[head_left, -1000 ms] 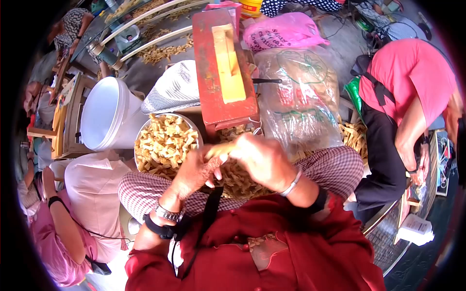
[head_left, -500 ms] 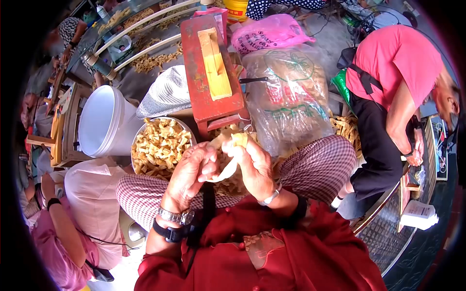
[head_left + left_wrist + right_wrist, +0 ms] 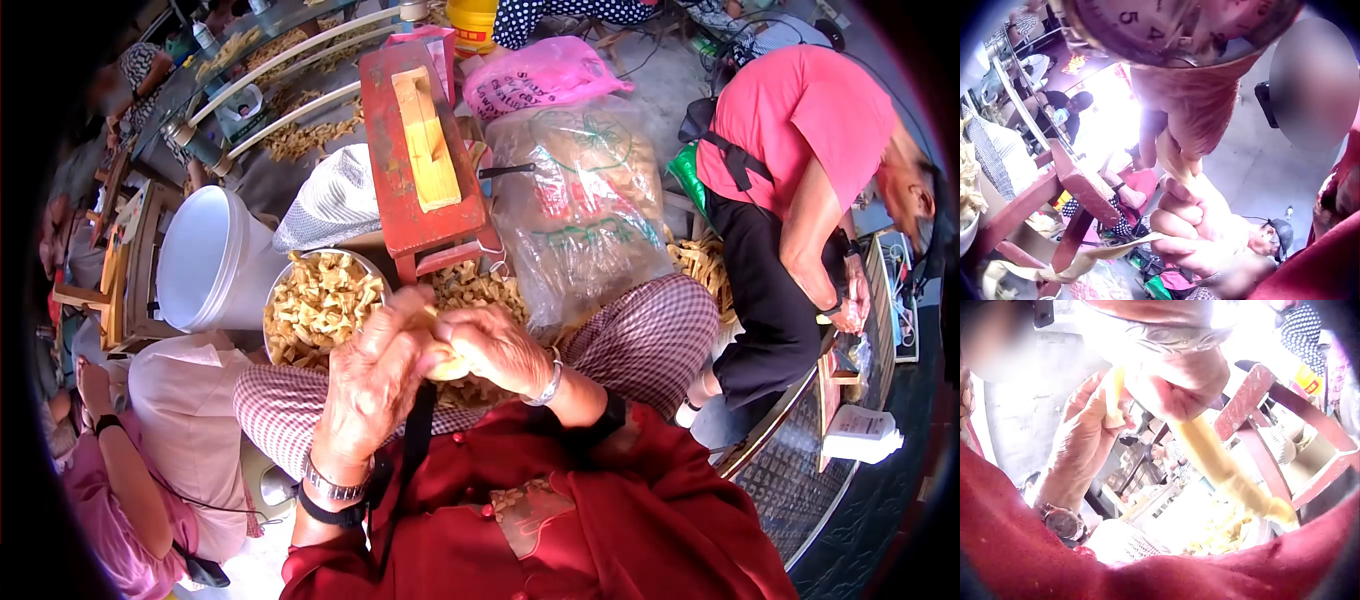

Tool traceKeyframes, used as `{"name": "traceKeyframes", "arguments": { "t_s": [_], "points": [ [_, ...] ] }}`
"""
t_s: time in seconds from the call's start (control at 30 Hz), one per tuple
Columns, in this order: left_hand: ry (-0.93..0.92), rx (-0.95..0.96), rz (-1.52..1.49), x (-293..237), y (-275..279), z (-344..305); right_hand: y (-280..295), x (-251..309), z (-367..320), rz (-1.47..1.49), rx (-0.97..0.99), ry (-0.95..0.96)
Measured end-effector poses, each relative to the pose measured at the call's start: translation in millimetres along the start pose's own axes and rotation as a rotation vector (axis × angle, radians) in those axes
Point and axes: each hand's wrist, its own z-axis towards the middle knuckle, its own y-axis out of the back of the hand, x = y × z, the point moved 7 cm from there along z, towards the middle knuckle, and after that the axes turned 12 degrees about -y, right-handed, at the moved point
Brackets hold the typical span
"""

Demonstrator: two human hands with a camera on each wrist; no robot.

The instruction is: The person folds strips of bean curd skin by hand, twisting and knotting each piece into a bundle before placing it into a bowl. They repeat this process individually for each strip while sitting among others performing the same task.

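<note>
In the head view, my left hand and right hand meet above my lap, both pinching a pale yellow, flat, flexible strip. One long end of the strip trails from the right hand's curled fingers in the left wrist view. The right wrist view shows the strip hanging below the right hand, while the left fingers hold another part of it. Fingers hide the middle of the strip. Left of the hands, many knotted yellow pieces fill a round bowl.
Ahead stands a red bench bearing a grooved yellow wooden block. A clear plastic bag lies to its right, near a black handle. A white bucket stands left. People sit close on both sides.
Half a second ago the hands were slightly apart with the strip looped between them; now they are together again, the left hand over the strip. The view has shifted slightly.
</note>
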Motion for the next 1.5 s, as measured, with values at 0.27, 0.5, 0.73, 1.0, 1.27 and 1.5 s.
{"name": "traceKeyframes", "arguments": {
  "t_s": [0.27, 0.5, 0.73, 1.0, 1.27, 1.5],
  "points": [
    [0.685, -0.118, -1.193, 36.0, -44.5, -41.6, 7.8, 3.2, -20.0, -0.039, -0.164, 0.211],
    [0.752, -0.078, -1.293, 17.4, -58.2, -30.8, 23.9, -7.9, -28.4, -0.089, -0.326, 0.197],
    [0.265, -0.015, -0.579, 15.7, -52.3, -14.6, 20.2, -27.7, -19.2, 0.13, -0.262, 0.017],
    [0.864, 0.045, -1.352, 34.2, -94.9, -58.4, 28.0, -8.4, -22.7, -0.106, -0.38, 0.142],
    [0.862, -0.221, -1.853, 38.3, -76.3, -40.3, 74.8, -41.9, -41.1, 0.023, -0.421, -0.06],
    [0.958, -0.286, -1.465, 59.7, -78.2, -41.8, 63.8, -46.9, -30.2, -0.105, -0.262, -0.23]
  ]
}}
